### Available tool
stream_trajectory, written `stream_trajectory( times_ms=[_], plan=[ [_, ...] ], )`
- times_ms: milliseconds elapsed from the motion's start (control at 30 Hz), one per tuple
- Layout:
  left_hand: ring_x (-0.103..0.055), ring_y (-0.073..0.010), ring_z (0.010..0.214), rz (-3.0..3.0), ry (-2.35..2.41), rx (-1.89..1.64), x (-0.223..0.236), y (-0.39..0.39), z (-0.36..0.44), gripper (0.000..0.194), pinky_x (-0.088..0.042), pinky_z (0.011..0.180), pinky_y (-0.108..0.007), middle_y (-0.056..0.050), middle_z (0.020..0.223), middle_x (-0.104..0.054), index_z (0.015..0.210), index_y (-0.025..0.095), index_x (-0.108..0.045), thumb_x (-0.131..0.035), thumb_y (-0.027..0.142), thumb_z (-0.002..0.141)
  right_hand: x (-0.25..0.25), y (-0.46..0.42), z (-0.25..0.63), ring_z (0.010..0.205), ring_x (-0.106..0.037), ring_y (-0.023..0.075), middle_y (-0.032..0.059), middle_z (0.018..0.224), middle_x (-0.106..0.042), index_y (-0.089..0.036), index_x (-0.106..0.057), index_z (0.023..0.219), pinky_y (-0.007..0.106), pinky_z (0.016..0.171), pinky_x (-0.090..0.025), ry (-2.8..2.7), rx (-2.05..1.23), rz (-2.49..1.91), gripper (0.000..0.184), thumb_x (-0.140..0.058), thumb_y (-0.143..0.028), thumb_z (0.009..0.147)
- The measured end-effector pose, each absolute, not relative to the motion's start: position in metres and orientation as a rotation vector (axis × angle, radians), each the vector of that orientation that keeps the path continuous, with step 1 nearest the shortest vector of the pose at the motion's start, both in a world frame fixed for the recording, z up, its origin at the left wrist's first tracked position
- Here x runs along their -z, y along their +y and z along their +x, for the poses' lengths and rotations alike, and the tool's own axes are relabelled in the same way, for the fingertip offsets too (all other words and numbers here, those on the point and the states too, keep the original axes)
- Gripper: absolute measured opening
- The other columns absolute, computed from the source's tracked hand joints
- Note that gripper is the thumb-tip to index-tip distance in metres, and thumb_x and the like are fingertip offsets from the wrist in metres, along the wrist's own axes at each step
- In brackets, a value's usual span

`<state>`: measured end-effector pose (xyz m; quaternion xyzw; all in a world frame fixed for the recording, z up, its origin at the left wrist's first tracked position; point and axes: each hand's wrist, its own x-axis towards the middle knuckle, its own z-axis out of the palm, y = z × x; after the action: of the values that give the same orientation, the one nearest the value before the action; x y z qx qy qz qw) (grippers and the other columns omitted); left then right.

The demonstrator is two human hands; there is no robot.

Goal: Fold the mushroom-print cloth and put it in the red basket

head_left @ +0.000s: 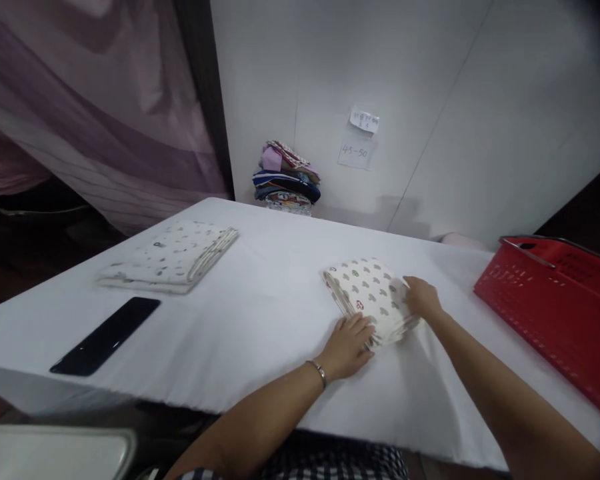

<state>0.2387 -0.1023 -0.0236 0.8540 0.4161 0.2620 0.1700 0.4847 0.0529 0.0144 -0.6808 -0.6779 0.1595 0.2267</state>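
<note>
A folded white cloth with a print of grey shapes and a few red and green marks lies on the white-covered table, right of the middle. My left hand, with a bracelet at the wrist, rests flat with outstretched fingers against its near left corner. At the cloth's right edge, my right hand is closed, its fingers curled onto the fabric; the fingertips are partly hidden. Further left on the table lies a second folded white cloth with a small scattered print, its layered edge facing right.
A dark phone-like slab lies at the table's front left. On the right stands a red plastic basket. Behind the table's far edge rises a stack of folded fabrics against the wall. A pink curtain hangs at the left.
</note>
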Motion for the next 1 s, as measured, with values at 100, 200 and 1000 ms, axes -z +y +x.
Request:
stream_trajectory(
  times_ms=[100,200,1000],
  plan=[
    [-0.024,-0.0241,0.138,2.445,1.188,-0.763,0.024,-0.104,0.238,0.053,-0.024,0.109,-0.047,-0.006,0.145,-0.039,0.135,0.027,-0.038,-0.053,0.031,0.084,-0.011,0.040,0.436,0.131,-0.038,0.0249,0.0090,0.139,-0.047,-0.021,-0.054,0.128,0.044,0.111,-0.024,-2.155,-0.305,-1.560,0.045,-0.051,-0.020,0.083],
    [-0.026,-0.0258,0.137,2.465,1.198,-0.777,0.020,-0.110,0.237,0.052,-0.023,0.109,-0.048,-0.007,0.144,-0.039,0.133,0.025,-0.041,-0.054,0.029,0.082,-0.004,0.027,0.387,0.138,-0.025,0.0246,0.0064,0.147,-0.036,-0.022,-0.047,0.136,0.045,0.112,-0.020,-2.368,-0.337,-1.311,0.048,-0.044,-0.035,0.089],
    [-0.060,-0.0184,0.085,1.669,2.047,-0.902,0.015,0.024,0.179,0.027,-0.040,0.068,-0.027,-0.005,0.093,-0.066,0.081,0.023,-0.070,-0.043,0.025,0.085,0.005,0.024,0.360,0.134,-0.034,0.0225,0.0056,0.143,-0.043,-0.023,-0.049,0.134,0.043,0.111,-0.023,-2.310,-0.667,-1.354,0.050,-0.041,-0.046,0.090]
  ],
)
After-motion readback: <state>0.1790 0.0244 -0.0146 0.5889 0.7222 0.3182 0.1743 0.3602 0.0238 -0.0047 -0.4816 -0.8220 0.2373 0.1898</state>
